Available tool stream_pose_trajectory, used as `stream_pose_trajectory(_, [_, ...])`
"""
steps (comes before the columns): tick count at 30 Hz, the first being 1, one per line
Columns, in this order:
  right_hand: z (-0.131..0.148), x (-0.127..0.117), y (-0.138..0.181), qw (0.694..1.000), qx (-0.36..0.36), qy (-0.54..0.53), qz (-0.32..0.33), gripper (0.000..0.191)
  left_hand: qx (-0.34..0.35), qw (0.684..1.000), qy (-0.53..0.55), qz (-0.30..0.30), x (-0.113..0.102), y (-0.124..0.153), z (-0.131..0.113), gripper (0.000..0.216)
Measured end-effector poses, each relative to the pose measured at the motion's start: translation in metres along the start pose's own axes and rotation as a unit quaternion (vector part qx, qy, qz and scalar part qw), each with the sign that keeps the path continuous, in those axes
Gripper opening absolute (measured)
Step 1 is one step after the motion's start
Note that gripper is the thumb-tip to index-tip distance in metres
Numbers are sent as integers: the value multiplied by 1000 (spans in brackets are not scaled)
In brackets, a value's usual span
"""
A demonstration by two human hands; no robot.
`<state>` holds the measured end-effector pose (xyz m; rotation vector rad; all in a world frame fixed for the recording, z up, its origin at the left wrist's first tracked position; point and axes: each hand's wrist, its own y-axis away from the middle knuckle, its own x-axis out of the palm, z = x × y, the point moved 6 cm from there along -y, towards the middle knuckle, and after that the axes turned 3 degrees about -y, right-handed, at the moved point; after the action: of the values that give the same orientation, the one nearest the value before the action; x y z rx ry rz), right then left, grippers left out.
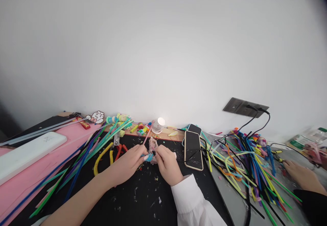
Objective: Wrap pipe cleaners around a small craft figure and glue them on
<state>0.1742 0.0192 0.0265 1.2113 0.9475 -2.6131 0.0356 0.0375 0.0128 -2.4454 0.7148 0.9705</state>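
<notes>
My left hand (131,163) is closed in a pinch on a light-blue fuzzy piece (149,157), which looks like bent pipe cleaner. Fingers of my right hand (168,168) close on the same small piece from the other side. Just beyond the fingertips lies a pale pink-brown fuzzy bundle (153,143); whether it joins the blue piece is hidden. A thin pink stem (147,134) slants up from near my left fingers. To the left of my left hand are yellow-handled pliers (99,158) and a red-handled tool (119,151).
A white paper cup (158,125) stands by the wall. Two phones, the nearer a dark-screened phone (193,150), lie to the right. Piles of pipe cleaners (251,164) spread on both sides. A co-worker's hand (301,175) reaches in at far right. A white case (33,152) rests at left.
</notes>
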Motion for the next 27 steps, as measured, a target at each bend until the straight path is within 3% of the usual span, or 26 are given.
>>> stream_pose_trajectory(9, [-8, -2, 0, 997, 31, -57, -37, 26, 44, 999, -22, -5, 1, 3, -7, 24])
stream_pose_trajectory(17, [-11, 1, -1, 995, 49, -81, -22, 27, 70, 996, -51, -29, -2, 4, -11, 15])
stream_pose_trajectory(27, [-14, 6, -1, 978, 95, -184, 8, 32, 54, 996, 44, -51, -3, 5, -10, 11])
